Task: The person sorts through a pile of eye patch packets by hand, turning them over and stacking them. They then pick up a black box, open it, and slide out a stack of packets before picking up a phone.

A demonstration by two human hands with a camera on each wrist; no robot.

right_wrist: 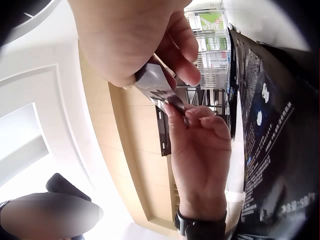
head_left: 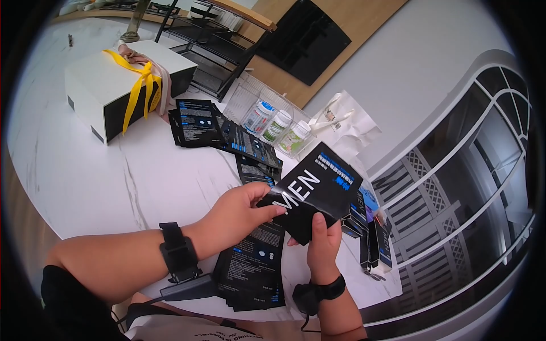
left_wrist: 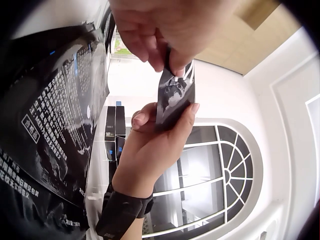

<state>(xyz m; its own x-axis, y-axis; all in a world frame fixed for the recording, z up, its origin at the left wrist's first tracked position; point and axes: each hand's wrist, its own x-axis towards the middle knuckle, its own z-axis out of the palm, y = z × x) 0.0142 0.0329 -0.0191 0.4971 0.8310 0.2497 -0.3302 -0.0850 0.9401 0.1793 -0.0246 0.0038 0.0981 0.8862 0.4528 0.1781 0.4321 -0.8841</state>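
Note:
A flat black sachet (head_left: 327,170) with white "MEN" lettering is held up over the table, tilted, between both hands. My left hand (head_left: 236,213) pinches its left edge between thumb and fingers. At the lower right edge, my right hand (head_left: 325,247) grips it, thumb on the printed face. The left wrist view shows the sachet (left_wrist: 175,97) nearly edge-on, slightly bent between the hands. Beneath the hands lies an overlapping stack of similar black sachets (head_left: 253,267). More black sachets (head_left: 196,122) fan out farther back.
A white box (head_left: 122,85) with a yellow ribbon stands back left. Behind the sachets, a clear basket (head_left: 244,94) and several bottles (head_left: 277,125) stand beside a white paper bag (head_left: 347,125). Small black cartons (head_left: 375,244) lie near the table's right edge, by an arched white-framed window (head_left: 455,187).

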